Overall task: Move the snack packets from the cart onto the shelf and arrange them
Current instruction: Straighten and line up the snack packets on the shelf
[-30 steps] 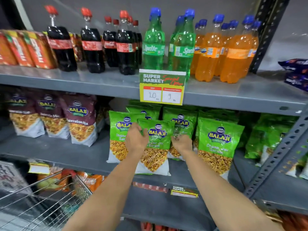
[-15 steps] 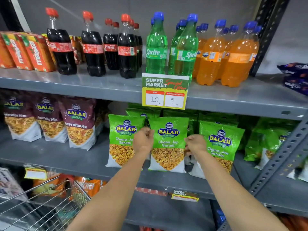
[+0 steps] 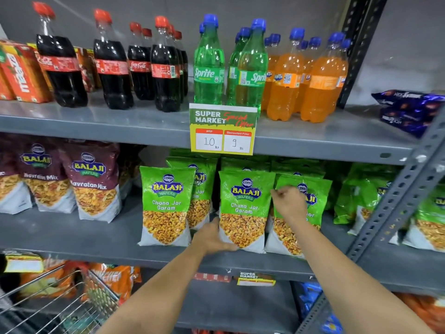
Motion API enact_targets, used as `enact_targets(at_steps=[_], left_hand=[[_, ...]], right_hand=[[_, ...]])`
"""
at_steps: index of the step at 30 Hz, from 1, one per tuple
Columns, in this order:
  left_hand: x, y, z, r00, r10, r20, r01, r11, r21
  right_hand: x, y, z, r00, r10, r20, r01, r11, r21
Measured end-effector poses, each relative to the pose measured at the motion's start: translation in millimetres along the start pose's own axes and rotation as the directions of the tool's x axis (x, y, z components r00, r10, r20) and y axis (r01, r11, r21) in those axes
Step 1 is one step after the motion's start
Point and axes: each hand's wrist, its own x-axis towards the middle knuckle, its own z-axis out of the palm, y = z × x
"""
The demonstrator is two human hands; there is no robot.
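Green packets of Chana Jor Garam stood in a row on the middle shelf (image 3: 72,235) as I squared up the centre packet (image 3: 245,208), which stood upright near the shelf's front edge. My left hand (image 3: 213,237) lay against its lower left corner, fingers spread along the white base, steadying it without closing round it. My right hand (image 3: 289,204) was loosely curled at its upper right edge, in front of the right packet (image 3: 313,189); whether thumb and finger pinched the seam or only touched it I could not tell. The left packet (image 3: 166,206) stood apart, with a narrow gap showing another one behind. Maroon packets (image 3: 94,182) held the left end of the shelf, soda bottles (image 3: 209,63) the shelf above, and a price card (image 3: 222,130) hung from that shelf's lip. The cart (image 3: 60,302) waited at lower left, its contents hidden from view. The risk, as I judged it, lay in the soft, air-filled bags: a push too low would tip the centre packet forward off the edge, and a careless right hand could knock its neighbour over and topple the row.
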Motion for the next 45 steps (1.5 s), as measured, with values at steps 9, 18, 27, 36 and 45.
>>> enact_targets(at_steps=[9, 18, 27, 36, 45], left_hand=[[-6, 3, 9, 0.994, -0.031, -0.105, 0.032, 0.999, 0.008], [-7, 4, 13, 0.99, -0.042, -0.138, 0.044, 0.999, 0.011], [-1, -1, 9, 0.984, -0.074, -0.165, 0.068, 0.997, -0.041], [0, -4, 9, 0.984, -0.029, -0.176, 0.023, 0.999, -0.035], [-1, 7, -3, 0.995, -0.031, -0.097, 0.035, 0.998, 0.045]], right_hand=[[31, -95, 4, 0.891, -0.326, 0.315, 0.418, 0.86, -0.293], [33, -111, 22, 0.845, -0.326, 0.423, 0.41, 0.904, -0.124], [48, -109, 6, 0.726, -0.12, 0.677, 0.233, 0.969, -0.078], [78, -46, -48, 0.792, -0.105, 0.602, 0.22, 0.968, -0.122], [48, -48, -35, 0.954, -0.189, 0.232, 0.244, 0.941, -0.236]])
